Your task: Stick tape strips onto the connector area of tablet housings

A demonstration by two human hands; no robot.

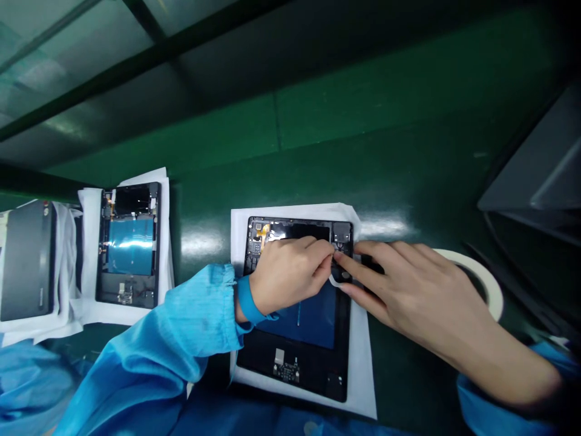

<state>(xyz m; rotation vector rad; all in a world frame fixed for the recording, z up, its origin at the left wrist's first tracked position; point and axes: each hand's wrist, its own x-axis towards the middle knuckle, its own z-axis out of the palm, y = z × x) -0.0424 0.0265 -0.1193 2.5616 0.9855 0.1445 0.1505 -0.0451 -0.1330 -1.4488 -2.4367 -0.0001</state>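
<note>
A tablet (297,318) with its back off lies on a white sheet in front of me, showing a blue battery, a black panel and circuit boards. My left hand (290,269) is over its upper part, fingers closed in a pinch near the right edge; what they grip is hidden. My right hand (413,284) reaches in from the right, fingers stretched out and apart, tips at the tablet's right edge and against the left fingertips. A small white strip (334,281) shows between the two hands. Which hand holds it, I cannot tell.
A second opened tablet (129,245) lies on white sheets at left, beside a closed dark device (29,260) on stacked sheets. A cream tape roll (492,287) sits partly behind my right hand. A grey object (535,157) stands at right on the green table (318,163).
</note>
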